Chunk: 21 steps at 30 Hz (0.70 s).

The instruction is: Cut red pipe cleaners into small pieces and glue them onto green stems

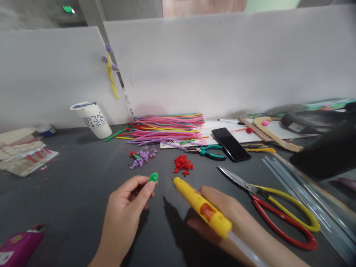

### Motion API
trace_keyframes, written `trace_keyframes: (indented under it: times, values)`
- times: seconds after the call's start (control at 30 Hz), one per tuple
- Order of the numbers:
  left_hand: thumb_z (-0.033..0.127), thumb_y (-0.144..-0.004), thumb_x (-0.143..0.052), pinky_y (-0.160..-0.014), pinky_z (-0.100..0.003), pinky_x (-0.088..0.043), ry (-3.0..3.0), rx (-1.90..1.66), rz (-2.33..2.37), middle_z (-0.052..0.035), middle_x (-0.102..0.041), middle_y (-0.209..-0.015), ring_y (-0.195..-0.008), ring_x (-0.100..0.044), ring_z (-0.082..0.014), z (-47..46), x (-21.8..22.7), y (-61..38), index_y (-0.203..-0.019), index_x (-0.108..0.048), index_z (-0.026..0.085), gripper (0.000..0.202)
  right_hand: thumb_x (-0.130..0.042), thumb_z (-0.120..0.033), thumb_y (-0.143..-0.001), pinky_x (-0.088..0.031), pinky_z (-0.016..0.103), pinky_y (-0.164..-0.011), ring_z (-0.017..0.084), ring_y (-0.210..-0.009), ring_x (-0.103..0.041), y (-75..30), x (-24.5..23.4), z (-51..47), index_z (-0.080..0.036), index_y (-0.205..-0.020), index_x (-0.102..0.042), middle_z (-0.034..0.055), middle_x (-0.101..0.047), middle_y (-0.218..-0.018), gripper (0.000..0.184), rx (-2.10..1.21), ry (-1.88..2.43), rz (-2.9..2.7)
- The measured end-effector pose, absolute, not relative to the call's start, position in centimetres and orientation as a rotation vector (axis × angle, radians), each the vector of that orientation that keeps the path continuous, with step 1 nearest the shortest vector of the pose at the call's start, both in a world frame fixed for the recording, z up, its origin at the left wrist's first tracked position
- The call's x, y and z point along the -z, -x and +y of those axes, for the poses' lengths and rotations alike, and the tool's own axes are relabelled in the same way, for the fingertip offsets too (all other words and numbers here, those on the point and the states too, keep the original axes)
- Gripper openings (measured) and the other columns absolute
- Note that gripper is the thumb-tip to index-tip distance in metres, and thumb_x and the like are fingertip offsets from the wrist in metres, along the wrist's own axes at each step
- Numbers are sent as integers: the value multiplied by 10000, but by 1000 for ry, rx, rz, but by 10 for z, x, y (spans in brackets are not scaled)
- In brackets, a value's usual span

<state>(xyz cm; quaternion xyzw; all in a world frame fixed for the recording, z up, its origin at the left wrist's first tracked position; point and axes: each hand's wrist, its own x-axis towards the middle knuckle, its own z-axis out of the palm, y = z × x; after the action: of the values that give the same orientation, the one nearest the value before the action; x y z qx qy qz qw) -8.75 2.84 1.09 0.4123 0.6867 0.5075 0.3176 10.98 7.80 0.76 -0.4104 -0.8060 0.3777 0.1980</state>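
Note:
Between thumb and fingertips, my left hand point(126, 207) pinches a small green piece point(153, 178), fuzzy-looking and rounded at its top. My right hand point(219, 211) is wrapped round a yellow hot glue gun point(191, 196), with a clear glue stick point(244, 250) running out of its back end. The gun's nozzle points up and left, a short gap to the right of the green piece. Just beyond the nozzle lies a small heap of red pieces point(183, 164). Left of that heap are purple pieces point(141, 158) with a green-stemmed bit among them.
Bundled pipe cleaners point(167, 128) lie at the back. Pliers point(207, 151), a phone point(231, 144) and large scissors point(278, 207) occupy the right, with clear glue sticks point(314, 207) beyond. A white cup point(93, 120) stands back left; a purple packet point(20, 246) lies front left.

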Motion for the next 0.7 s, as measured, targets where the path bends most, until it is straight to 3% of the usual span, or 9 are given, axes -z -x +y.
trace_keyframes:
  times: [0.07, 0.17, 0.27, 0.37, 0.43, 0.53, 0.7]
  values:
    - [388, -735, -595, -453, -166, -339, -1086, -1368, 1798, 41, -534, -589, -489, -418, -72, 30, -9, 92, -754, -621, 190, 200, -564, -168, -645, -321, 209, -474, 102, -541, -441, -104, -7, 75, -205, -735, -447, -20, -492, -713, 153, -1105, 1111, -2398]
    - [380, -742, -591, -447, -161, -331, -1094, -1371, 1767, 45, -530, -590, -487, -410, -67, 31, -7, 94, -753, -614, 192, 191, -481, -35, -610, -396, 207, -655, 131, -751, -500, -92, -1, 69, -188, -869, -491, 21, -506, -888, 301, -1100, 907, -2541]
    - [373, -738, -595, -454, -164, -337, -1123, -1353, 1726, 45, -529, -589, -493, -417, -71, 31, -9, 91, -739, -614, 188, 186, -477, -62, -688, -395, 239, -753, 160, -847, -490, -81, 12, 70, -170, -964, -521, 51, -519, -940, 300, -945, 765, -2658]
    - [378, -723, -601, -437, -174, -337, -1113, -1326, 1672, 39, -532, -578, -475, -424, -78, 33, -9, 86, -735, -621, 178, 202, -570, -219, -741, -381, 296, -796, 196, -896, -481, -78, 18, 83, -178, -1019, -541, 61, -545, -957, 283, -722, 705, -2714]
    - [385, -716, -601, -422, -176, -334, -1087, -1302, 1632, 31, -533, -571, -460, -423, -80, 34, -8, 83, -730, -624, 167, 219, -579, -246, -765, -379, 294, -790, 190, -887, -487, -81, 18, 98, -182, -1005, -561, 53, -567, -937, 248, -589, 718, -2692]
    - [385, -709, -599, -394, -169, -311, -1048, -1282, 1591, 18, -532, -567, -442, -409, -72, 37, -5, 81, -715, -629, 149, 238, -488, -83, -798, -374, 271, -754, 169, -847, -489, -85, 16, 125, -162, -895, -590, 57, -590, -886, 162, -326, 875, -2594]
    - [391, -711, -591, -379, -164, -263, -986, -1267, 1537, 22, -525, -562, -425, -378, -63, 41, 0, 82, -718, -611, 147, 245, -466, -90, -805, -349, 305, -753, 192, -833, -470, -71, 28, 152, -149, -838, -601, 85, -582, -856, 151, -266, 860, -2610]
